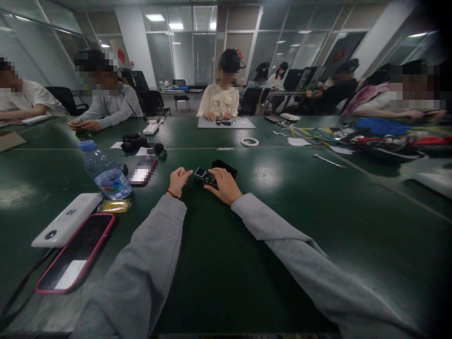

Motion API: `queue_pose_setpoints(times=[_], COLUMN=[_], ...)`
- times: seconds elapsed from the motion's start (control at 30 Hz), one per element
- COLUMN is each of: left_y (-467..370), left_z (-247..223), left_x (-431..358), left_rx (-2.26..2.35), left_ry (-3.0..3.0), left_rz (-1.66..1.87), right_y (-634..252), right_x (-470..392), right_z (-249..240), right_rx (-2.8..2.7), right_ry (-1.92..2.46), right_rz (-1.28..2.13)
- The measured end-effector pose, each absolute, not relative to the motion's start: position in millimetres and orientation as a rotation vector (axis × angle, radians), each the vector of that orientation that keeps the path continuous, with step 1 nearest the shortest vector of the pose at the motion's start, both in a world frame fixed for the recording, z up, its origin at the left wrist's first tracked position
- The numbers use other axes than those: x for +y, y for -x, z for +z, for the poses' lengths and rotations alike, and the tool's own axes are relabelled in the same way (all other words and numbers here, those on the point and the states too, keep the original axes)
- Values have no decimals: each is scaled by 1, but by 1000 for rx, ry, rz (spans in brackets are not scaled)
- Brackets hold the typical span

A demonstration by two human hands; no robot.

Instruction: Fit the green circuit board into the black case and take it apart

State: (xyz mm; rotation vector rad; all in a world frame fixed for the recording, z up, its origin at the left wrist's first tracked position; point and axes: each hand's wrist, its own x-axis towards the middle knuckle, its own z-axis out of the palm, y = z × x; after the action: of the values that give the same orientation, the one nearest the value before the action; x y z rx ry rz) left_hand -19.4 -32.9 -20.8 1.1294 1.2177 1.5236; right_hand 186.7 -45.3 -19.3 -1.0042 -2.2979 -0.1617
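A small circuit board (209, 180) with a little square screen (200, 172) is on the green table in front of me. Over its right side lies my right hand (226, 184), thumb at the near edge and fingers across the top, gripping it and hiding part of it. My left hand (179, 181) is just left of the screen, apart from it, with fingers curled and thumb and forefinger pressed together. Whatever is in that pinch, if anything, is too small to make out. Behind my right hand sits a black open box (226, 165).
To my left are a water bottle (108, 172), a white power bank (67, 220), a red-cased phone (76, 254), a yellow packet (115, 206) and another phone (142, 170). A tape roll (249, 141), metal tool (329, 161) and tangled cables (328, 136) lie farther off. Several people sit around.
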Motion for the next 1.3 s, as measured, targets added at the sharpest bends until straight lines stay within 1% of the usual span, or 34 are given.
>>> queue_pose_setpoints(times=[0.17, 0.53, 0.9, 1.1, 1.2, 1.3], left_y=[18, 33, 36, 35, 34, 35], left_z=[-22, -14, -17, -17, -18, -19], left_x=[-31, -29, -31, -33, -33, -32], left_rx=[1129, 861, 824, 835, 846, 838], left_ry=[-1091, -836, -859, -877, -870, -870], left_rz=[1519, 1486, 1446, 1464, 1471, 1481], right_y=[-186, -192, -194, -194, -232, -328], right_x=[-42, -37, -36, -48, -58, -69], right_z=[-24, -24, -28, -22, -14, -14], right_rx=[-2385, -2334, -2351, -2273, -2150, -1925], right_ry=[1029, 1025, 981, 923, 954, 1150], right_rz=[-67, 86, 74, -7, -44, -158])
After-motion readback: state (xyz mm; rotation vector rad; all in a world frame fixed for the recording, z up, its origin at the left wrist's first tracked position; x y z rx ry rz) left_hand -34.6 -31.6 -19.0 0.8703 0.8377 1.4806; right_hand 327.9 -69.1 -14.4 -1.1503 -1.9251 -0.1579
